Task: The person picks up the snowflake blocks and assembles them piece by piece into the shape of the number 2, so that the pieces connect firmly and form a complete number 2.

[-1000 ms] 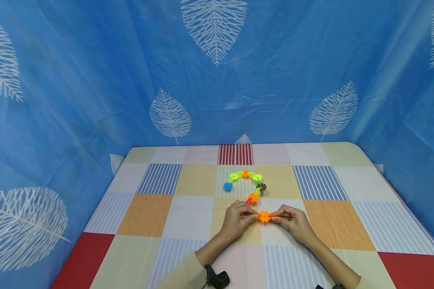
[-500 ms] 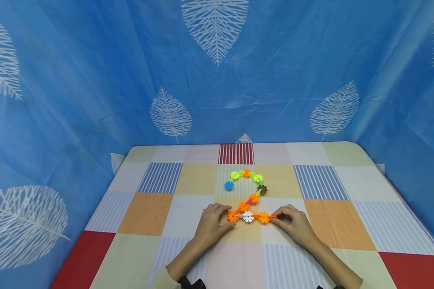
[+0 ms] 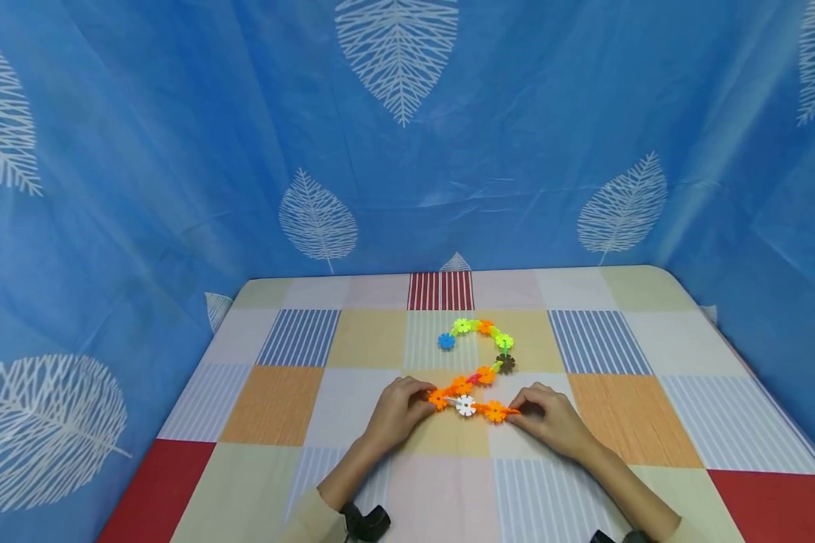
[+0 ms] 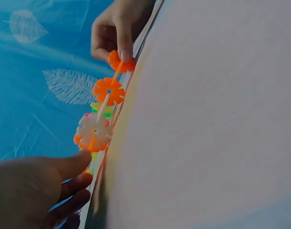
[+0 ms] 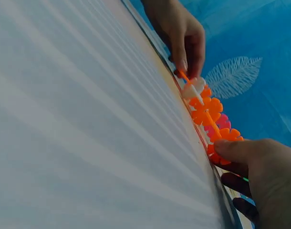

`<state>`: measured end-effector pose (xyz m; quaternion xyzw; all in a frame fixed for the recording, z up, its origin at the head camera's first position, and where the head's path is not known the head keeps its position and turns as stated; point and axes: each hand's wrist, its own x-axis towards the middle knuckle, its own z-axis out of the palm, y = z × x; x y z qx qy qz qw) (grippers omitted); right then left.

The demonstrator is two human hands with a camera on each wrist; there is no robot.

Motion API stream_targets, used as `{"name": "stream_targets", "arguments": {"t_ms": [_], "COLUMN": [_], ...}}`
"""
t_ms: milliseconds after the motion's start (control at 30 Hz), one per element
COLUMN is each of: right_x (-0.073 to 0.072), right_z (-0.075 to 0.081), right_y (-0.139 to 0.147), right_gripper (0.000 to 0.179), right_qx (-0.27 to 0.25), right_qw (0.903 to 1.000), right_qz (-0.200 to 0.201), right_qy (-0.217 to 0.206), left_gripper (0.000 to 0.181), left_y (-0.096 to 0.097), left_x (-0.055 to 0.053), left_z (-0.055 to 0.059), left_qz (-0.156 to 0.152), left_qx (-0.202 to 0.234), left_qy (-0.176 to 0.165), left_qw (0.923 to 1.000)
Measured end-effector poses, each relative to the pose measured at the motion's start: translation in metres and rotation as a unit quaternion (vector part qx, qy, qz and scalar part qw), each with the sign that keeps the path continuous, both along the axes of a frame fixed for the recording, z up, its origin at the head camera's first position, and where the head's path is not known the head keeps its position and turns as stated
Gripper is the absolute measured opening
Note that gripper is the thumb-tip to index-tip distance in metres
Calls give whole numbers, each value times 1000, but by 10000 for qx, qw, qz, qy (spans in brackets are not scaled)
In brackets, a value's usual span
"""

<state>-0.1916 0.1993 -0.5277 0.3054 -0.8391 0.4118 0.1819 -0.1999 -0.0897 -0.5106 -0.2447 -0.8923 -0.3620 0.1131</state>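
Observation:
A chain of flower-shaped interlocking discs (image 3: 465, 406) lies on the table, bent roughly like a figure 2. Its curved far part runs from a blue disc (image 3: 446, 342) through lime, orange and dark brown ones. My left hand (image 3: 395, 413) pinches the orange disc (image 3: 438, 399) at the chain's left bend, thumb and fingers at its edge. With thumb and fingertips, my right hand (image 3: 550, 419) pinches the orange end disc (image 5: 218, 155) on the near row's right. Between the hands sit a white disc (image 4: 94, 131) and another orange disc (image 3: 495, 411).
A patchwork-patterned cloth (image 3: 441, 490) covers the table. Blue curtains (image 3: 489, 151) with white leaf prints stand at the back and both sides. Black wrist straps (image 3: 367, 522) with cameras show at the lower edge.
My left hand has moved left from near the middle to the chain's bend, briefly opening on the way. The chain's far curve has swung to the right. My right hand keeps its pinch.

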Motion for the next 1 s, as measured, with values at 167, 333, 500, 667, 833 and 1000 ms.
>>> {"name": "stream_targets", "arguments": {"t_ms": [167,333,500,667,833,1000], "right_x": [-11,-14,-16,-17,-16,-15], "right_z": [1,3,3,2,0,-1], "right_y": [2,0,-1,-1,-1,0], "right_gripper": [25,24,24,25,24,26], "right_qx": [114,212,264,205,220,388], "right_qw": [9989,9978,9967,9974,9978,9974], "right_qz": [-463,-627,-772,-688,-618,-599], "right_qy": [-42,-70,-46,-35,9,113], "left_gripper": [23,24,24,23,24,25], "left_y": [0,-1,-1,-1,-2,-2], "left_x": [6,10,10,4,1,2], "left_z": [0,-1,-2,-1,-2,-6], "left_qz": [-17,-57,-213,-146,-106,-85], "left_qx": [197,184,54,58,60,147], "left_qy": [-235,-283,-284,-101,-173,-259], "left_qw": [9995,9994,9994,9998,9998,9995]}}
